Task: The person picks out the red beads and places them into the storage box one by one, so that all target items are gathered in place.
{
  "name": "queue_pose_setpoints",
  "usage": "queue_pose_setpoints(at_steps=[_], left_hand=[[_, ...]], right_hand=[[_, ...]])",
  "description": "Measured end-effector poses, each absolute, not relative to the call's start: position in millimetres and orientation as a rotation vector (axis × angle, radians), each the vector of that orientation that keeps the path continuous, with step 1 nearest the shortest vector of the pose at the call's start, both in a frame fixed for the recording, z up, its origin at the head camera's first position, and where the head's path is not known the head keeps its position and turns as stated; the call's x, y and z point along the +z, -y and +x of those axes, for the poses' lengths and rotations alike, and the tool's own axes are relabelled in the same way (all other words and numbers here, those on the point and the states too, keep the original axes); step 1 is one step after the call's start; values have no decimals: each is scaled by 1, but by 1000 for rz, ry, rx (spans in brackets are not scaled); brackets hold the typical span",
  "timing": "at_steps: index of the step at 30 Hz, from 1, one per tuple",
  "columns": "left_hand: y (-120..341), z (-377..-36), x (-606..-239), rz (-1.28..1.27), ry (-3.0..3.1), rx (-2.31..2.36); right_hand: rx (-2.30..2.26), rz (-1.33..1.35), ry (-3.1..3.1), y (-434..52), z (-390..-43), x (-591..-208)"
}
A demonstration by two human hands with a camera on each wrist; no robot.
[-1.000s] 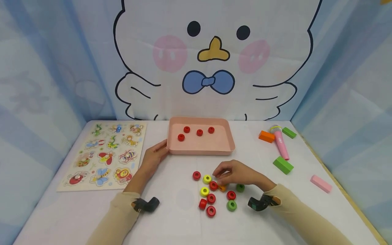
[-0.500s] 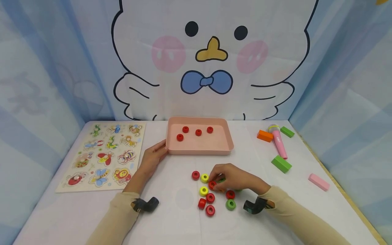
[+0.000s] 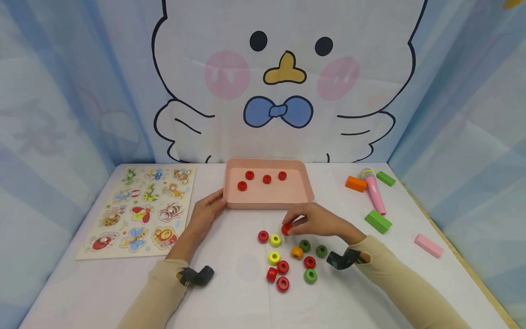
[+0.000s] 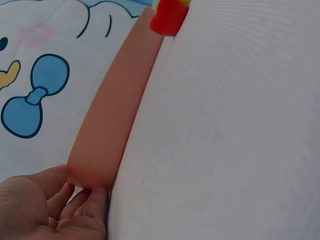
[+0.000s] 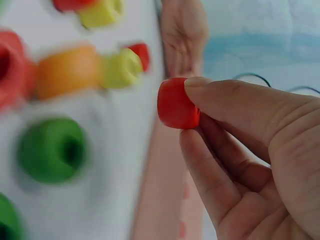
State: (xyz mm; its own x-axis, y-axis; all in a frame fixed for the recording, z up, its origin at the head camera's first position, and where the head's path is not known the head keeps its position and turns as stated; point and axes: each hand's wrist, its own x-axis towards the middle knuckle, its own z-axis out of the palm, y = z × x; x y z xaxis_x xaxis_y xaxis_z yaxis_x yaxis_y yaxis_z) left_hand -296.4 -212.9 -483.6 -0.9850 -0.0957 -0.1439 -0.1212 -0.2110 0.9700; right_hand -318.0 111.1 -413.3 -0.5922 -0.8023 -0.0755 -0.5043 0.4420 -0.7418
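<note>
My right hand (image 3: 289, 227) pinches a red bead (image 3: 286, 229) between thumb and fingers, lifted just in front of the pink tray (image 3: 269, 204). The right wrist view shows that red bead (image 5: 176, 103) at the tips of my right hand (image 5: 192, 112). Several red beads (image 3: 267, 178) lie in the tray. My left hand (image 3: 207, 211) rests against the tray's front left corner, fingers relaxed; in the left wrist view the left hand (image 4: 55, 210) touches the corner of the tray (image 4: 112, 115). Loose red, yellow, green and orange beads (image 3: 297, 252) lie below my right hand.
An insect puzzle board (image 3: 139, 208) lies at the left. At the right lie an orange block (image 3: 356, 183), a pink toy microphone (image 3: 375, 192), two green blocks (image 3: 378, 221) and a pink block (image 3: 429, 245). A cartoon backdrop closes the table's back and sides.
My right hand picked a red bead out of the cluster and lifted it up toward the tray, uncovering orange and green beads. The left hand stayed at the tray corner.
</note>
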Motion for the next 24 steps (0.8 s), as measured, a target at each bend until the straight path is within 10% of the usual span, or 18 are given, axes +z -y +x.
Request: queue_pose_setpoints(at_steps=[24], left_hand=[[213, -295, -482, -265, -2002, 2383]], right_hand=[[-863, -789, -2506, -89, -442, -406]])
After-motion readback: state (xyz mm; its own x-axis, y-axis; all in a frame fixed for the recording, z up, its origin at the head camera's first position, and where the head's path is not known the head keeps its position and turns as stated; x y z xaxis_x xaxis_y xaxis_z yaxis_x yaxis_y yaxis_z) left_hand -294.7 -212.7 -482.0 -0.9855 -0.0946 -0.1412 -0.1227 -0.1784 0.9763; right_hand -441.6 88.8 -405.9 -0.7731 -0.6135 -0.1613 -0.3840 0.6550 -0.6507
